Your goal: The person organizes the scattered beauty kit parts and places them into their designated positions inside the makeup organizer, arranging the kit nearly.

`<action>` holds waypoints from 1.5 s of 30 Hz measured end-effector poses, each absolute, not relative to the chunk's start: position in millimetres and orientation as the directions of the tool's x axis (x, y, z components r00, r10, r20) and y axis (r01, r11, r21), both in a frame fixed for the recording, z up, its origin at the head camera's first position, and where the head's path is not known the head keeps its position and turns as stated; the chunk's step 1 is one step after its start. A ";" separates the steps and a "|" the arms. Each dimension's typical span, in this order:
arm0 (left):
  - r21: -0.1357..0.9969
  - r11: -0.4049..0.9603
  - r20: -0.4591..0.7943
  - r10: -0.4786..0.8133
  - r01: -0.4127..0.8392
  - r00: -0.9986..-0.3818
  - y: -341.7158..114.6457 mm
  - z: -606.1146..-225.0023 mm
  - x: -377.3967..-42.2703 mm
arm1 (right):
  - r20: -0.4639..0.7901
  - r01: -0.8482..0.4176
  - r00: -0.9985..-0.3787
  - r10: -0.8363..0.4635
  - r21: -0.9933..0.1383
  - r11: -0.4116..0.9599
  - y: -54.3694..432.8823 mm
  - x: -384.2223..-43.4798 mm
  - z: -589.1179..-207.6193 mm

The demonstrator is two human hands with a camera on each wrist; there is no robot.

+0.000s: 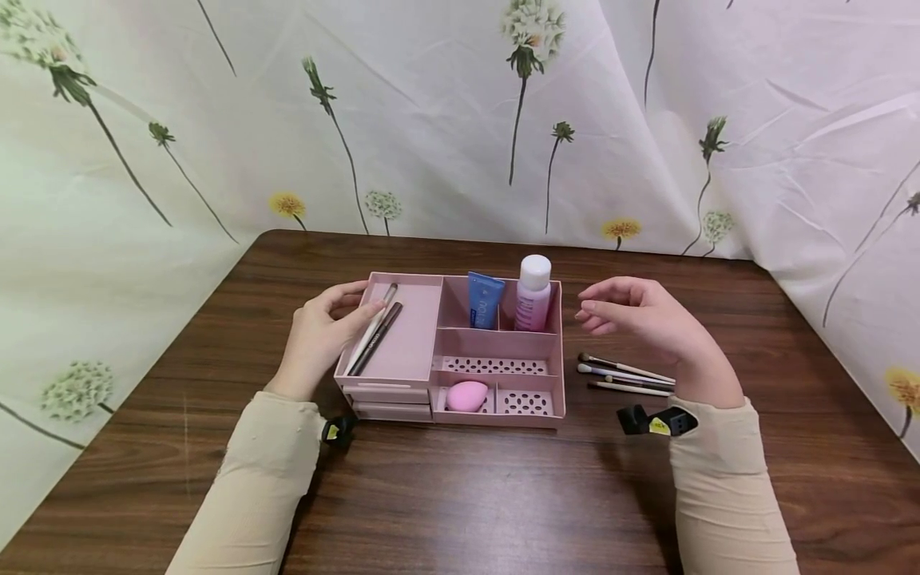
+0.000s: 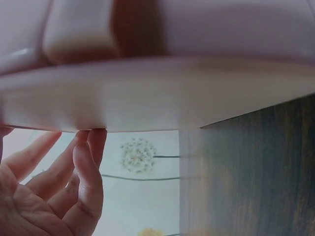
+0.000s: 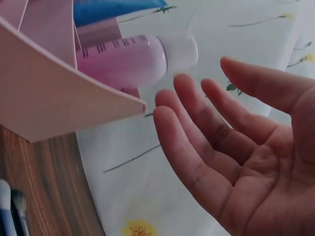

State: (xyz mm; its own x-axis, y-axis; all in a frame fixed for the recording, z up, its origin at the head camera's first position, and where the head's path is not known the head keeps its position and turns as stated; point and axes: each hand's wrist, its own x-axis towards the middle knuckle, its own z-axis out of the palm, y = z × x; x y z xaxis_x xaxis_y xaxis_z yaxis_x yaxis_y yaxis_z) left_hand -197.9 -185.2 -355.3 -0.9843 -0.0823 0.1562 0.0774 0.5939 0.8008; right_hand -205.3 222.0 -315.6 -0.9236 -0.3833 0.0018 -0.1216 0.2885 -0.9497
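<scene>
In the head view we are seeing a pink box (image 1: 417, 343) that is sitting near the middle of the frame on a brown table (image 1: 503, 495). The left hand (image 1: 319, 331) is holding its left edge, the thumb lying over the rim, the other fingers bending along the outer side. A silver brush (image 1: 371, 329) and a dark pen (image 1: 377, 339) are slanting side by side in the left tray; whether the thumb is touching the brush, we cannot tell. A blue tube (image 1: 485, 302) and a white-capped bottle (image 1: 533, 299) are standing in the upper compartments, and a pink sponge (image 1: 467, 396) is lying in a lower one. At centre right, the right hand (image 1: 640, 315) is hovering beside the box, above some loose brushes (image 1: 621, 374).

In the left wrist view we are seeing fingertips at lower left touching the box's pale side, the fingers slightly bent.

In the right wrist view we are finding the right fingers gently curving and slightly spread, near the bottle's cap.
</scene>
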 end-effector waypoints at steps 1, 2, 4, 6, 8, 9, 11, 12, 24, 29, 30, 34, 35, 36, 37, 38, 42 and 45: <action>0.801 0.594 0.156 -0.083 0.077 -0.984 -185.2 -355.1 -197.7 | -0.005 -0.121 -0.921 -0.389 -0.947 0.298 223.5 -206.0 -316.1; 0.802 0.593 0.155 -0.082 0.077 -0.985 -185.3 -355.0 -197.7 | -0.013 -0.120 -0.918 -0.395 -0.944 0.308 224.9 -206.6 -316.6; 0.804 0.589 0.153 -0.080 0.077 -0.985 -185.4 -354.9 -197.6 | -0.029 -0.117 -0.912 -0.409 -0.938 0.327 227.4 -207.7 -317.9; 0.805 0.587 0.157 -0.078 0.082 -0.985 -185.6 -355.1 -197.5 | -0.045 -0.115 -0.906 -0.421 -0.932 0.345 229.8 -208.5 -319.3; 0.805 0.586 0.163 -0.077 0.088 -0.984 -185.7 -355.6 -197.8 | -0.061 -0.111 -0.899 -0.433 -0.925 0.362 231.6 -209.3 -321.2; 0.805 0.586 0.168 -0.077 0.092 -0.983 -185.7 -356.0 -197.9 | -0.068 -0.112 -0.896 -0.439 -0.921 0.372 232.5 -209.7 -322.3; 0.805 0.585 0.174 -0.077 0.097 -0.982 -185.9 -356.5 -198.2 | -0.087 -0.106 -0.890 -0.448 -0.916 0.387 234.0 -210.2 -324.6; 0.806 0.584 0.176 -0.077 0.099 -0.981 -185.9 -356.9 -198.4 | -0.095 -0.103 -0.886 -0.454 -0.914 0.393 234.5 -210.5 -325.6; 0.810 0.580 0.164 -0.074 0.092 -0.984 -186.1 -357.6 -198.1 | -0.214 -0.035 -0.860 -0.463 -0.881 0.472 237.0 -217.6 -340.4; 0.809 0.581 0.166 -0.073 0.094 -0.983 -185.7 -357.4 -198.8 | -0.266 0.013 -0.851 -0.453 -0.873 0.488 240.0 -221.8 -346.7; 0.810 0.579 0.165 -0.073 0.093 -0.984 -185.6 -357.3 -198.9 | -0.275 0.021 -0.849 -0.451 -0.871 0.491 240.8 -222.6 -347.9; 0.814 0.574 0.162 -0.074 0.091 -0.984 -185.3 -357.1 -198.6 | -0.291 0.029 -0.841 -0.456 -0.866 0.499 242.8 -224.8 -352.6; 0.815 0.573 0.161 -0.074 0.090 -0.984 -185.3 -357.1 -198.6 | -0.293 0.029 -0.841 -0.455 -0.864 0.503 243.1 -225.2 -353.6; 0.815 0.572 0.161 -0.075 0.090 -0.984 -185.2 -357.0 -198.5 | -0.296 0.028 -0.841 -0.453 -0.860 0.509 243.4 -225.5 -354.7; 0.815 0.572 0.162 -0.077 0.090 -0.984 -185.2 -357.1 -198.5 | -0.298 0.026 -0.841 -0.452 -0.856 0.516 243.7 -225.8 -355.8; 0.815 0.572 0.163 -0.078 0.090 -0.984 -185.1 -357.1 -198.4 | -0.305 0.029 -0.842 -0.446 -0.850 0.526 243.8 -226.1 -356.5; 0.816 0.572 0.162 -0.080 0.088 -0.984 -185.1 -357.3 -198.4 | -0.324 0.026 -0.840 -0.435 -0.826 0.564 245.2 -227.5 -361.3; 0.815 0.572 0.160 -0.079 0.087 -0.984 -185.3 -357.4 -198.3 | -0.337 0.027 -0.838 -0.429 -0.811 0.584 246.2 -228.8 -365.2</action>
